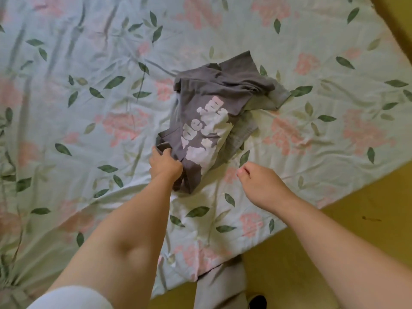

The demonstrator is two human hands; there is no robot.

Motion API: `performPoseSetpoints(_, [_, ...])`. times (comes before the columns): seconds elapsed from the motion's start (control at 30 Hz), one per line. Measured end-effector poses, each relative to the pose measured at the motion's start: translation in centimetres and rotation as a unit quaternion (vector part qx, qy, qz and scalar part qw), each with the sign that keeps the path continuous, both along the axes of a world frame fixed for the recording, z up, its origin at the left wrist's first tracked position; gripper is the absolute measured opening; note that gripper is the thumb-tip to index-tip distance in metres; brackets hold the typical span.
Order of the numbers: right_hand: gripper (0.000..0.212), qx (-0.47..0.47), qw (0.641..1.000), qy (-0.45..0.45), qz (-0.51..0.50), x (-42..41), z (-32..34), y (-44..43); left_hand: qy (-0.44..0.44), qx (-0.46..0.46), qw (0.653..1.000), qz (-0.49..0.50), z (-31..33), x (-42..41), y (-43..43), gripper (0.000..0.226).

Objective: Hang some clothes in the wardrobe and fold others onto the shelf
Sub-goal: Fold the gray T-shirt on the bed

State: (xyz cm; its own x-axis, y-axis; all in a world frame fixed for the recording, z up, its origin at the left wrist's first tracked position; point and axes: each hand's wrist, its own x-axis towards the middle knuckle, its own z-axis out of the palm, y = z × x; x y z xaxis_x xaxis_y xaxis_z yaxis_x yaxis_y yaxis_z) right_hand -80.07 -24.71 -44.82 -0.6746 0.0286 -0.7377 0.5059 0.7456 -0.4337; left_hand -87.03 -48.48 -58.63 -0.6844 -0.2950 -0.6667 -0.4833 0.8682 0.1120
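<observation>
Two bare forearms reach out over a bed from the lower edge of the view. Farthest left, a white sleeve (71,297) shows at the bottom corner. The bed's sheet (66,108) is pale green, printed with pink flowers and dark green leaves, and it is creased all over. The left hand (163,163) is clamped on the near left edge of a grey garment (207,112), its fingers curled into the bunched fabric and the thumb out on the left side. That garment lies crumpled on the sheet around the middle of the bed, with large white lettering facing up and running from the gripped end toward the far end. Below it, past the bed's near edge, a grey trouser leg (220,284) stands on the floor with a dark shoe (257,302) just beside it. The right hand (256,181) hovers above the sheet near the garment's near right corner, not touching it; its fingers are loosely curled, thumb and forefinger close together, and it holds nothing. A paler grey-green cloth (276,97) pokes out from under the garment's far right side. Yellow floor (334,253) fills the lower right corner
</observation>
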Motion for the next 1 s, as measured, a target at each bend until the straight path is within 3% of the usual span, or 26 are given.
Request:
performPoseSetpoints(0.17, [0.038,0.000,1.000,-0.006,0.017,-1.3,-1.9,-1.2,-0.048,0.058,0.994,0.080,-2.7,-1.9,-1.1,0.046])
performPoseSetpoints(0.27, [0.037,0.000,1.000,-0.005,0.022,-1.6,-1.6,-1.5,0.032,0.108,0.971,0.211,-1.1,-1.3,-0.7,0.040])
performPoseSetpoints(0.37, [0.037,0.008,1.000,-0.008,0.020,-1.5,-0.2,-1.5,0.127,0.196,0.897,0.374,2.6,-0.2,0.2,0.027])
performPoseSetpoints(0.43, [0.035,0.017,0.999,-0.017,0.029,-1.3,1.3,-1.5,0.106,0.297,0.849,0.425,5.7,1.2,1.1,0.042])
performPoseSetpoints(0.5, [0.031,0.026,0.999,-0.028,0.039,-1.1,3.0,-1.4,0.054,0.352,0.836,0.417,9.2,2.7,1.8,0.047])
performPoseSetpoints(0.67, [0.027,0.034,0.998,-0.030,0.043,-0.4,7.6,-1.7,-0.092,0.488,0.795,0.349,17.7,4.0,3.7,0.027])
performPoseSetpoints(0.7, [0.028,0.031,0.998,-0.026,0.039,-0.1,8.5,-1.8,-0.099,0.510,0.786,0.335,19.6,4.2,4.4,0.016])
performPoseSetpoints(0.87, [0.053,-0.002,1.000,0.015,0.010,1.5,12.4,-1.6,-0.059,0.583,0.766,0.265,27.1,5.0,7.5,0.034])
performPoseSetpoints(1.0, [0.049,-0.028,0.997,0.067,-0.005,3.1,15.6,-0.9,-0.041,0.614,0.758,0.217,31.3,6.5,9.2,0.023])
